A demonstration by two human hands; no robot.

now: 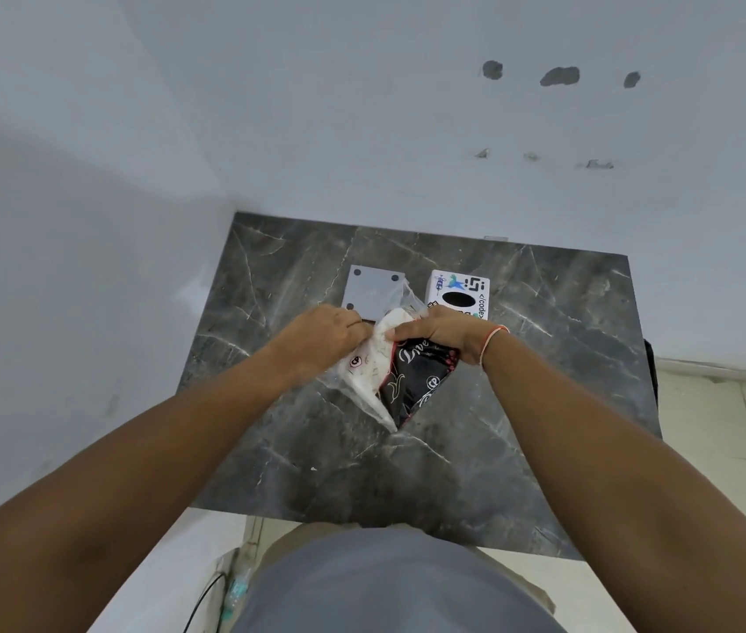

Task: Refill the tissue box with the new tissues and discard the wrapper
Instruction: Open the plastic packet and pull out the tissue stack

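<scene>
Over the middle of the dark marble table point(522, 404), both my hands hold a tissue pack point(401, 381) in a black and clear plastic wrapper. My left hand point(330, 333) pinches the clear wrapper side at the pack's top. My right hand point(446, 333) grips the black printed side. White tissues point(373, 358) show through the clear part. The white tissue box point(458, 292), with a dark oval opening on top, stands just beyond my right hand. A grey square lid or base plate point(371, 292) lies flat to the left of the box.
The table stands in a corner, with white walls point(362, 130) behind and to the left. Pale floor tiles point(727, 450) lie to the right. A cable point(207, 596) runs on the floor near my feet.
</scene>
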